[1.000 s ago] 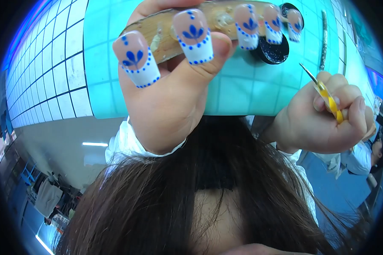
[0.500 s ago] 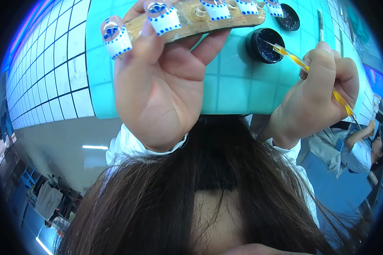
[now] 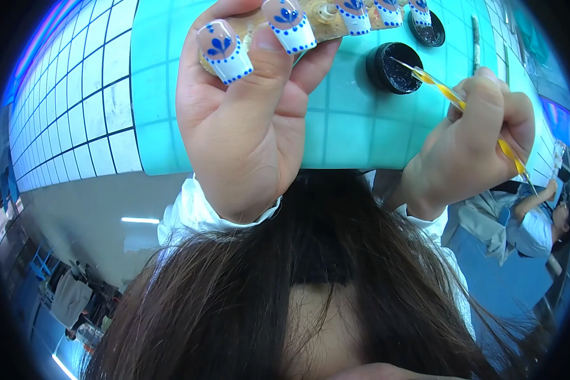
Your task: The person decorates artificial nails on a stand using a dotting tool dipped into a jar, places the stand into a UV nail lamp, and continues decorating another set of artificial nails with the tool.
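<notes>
My left hand (image 3: pixel 250 120) grips a light wooden nail display stand (image 3: pixel 323 28), thumb in front and fingers behind it. Several false nails (image 3: pixel 289 26) are mounted along the stand, with white tips, blue dots and blue petal shapes. In my right hand (image 3: pixel 472 136) is a dotting pen (image 3: pixel 446 94) with a yellow and white twisted handle, pinched between thumb and fingers. Its thin metal tip points into a small round black pot (image 3: pixel 394 68) of dark, glossy gel. Whether the tip touches the gel I cannot tell.
A black lid or second pot (image 3: pixel 427 33) lies behind the first. Farther right is a slim pale stick (image 3: pixel 476 44). Everything rests on a turquoise mat (image 3: pixel 348 139) over a white tiled table (image 3: pixel 76 120). Long dark hair (image 3: pixel 234 304) hangs below; another person (image 3: pixel 535 231) is at the right.
My left hand has tilted the nail stand and shifted it right, so the nails show more of their blue petals. The pen has barely moved over the pot.
</notes>
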Demonstrator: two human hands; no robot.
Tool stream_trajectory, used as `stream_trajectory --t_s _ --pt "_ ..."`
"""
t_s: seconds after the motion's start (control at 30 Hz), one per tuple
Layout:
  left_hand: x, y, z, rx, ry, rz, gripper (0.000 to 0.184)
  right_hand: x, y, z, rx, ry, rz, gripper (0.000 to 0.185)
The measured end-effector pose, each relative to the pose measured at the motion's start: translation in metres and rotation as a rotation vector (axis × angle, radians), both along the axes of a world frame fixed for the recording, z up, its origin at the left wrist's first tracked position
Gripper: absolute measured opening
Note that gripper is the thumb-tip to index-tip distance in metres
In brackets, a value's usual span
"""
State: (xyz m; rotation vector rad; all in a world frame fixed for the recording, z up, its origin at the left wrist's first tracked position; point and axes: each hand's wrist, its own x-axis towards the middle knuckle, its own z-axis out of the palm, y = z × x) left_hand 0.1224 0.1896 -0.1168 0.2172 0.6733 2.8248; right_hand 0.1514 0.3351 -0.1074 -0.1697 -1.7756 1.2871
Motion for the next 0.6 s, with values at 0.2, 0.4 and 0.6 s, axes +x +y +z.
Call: stream_trajectory --t_s 0.2,0.4,0.6 --pt "0.002 0.002 -0.003 0.013 0.033 -0.001 0.033 0.005 0.009 0.005 -0.100 0.092 0.004 0.029" --pt "0.002 0.004 -0.006 0.034 0.073 -0.006 0.033 0.011 0.017 0.005 -0.345 0.075 0.117 0.032" --pt "0.003 0.008 -0.007 0.045 0.102 0.002 0.034 0.013 0.012 0.015 -0.500 0.089 0.257 0.027"
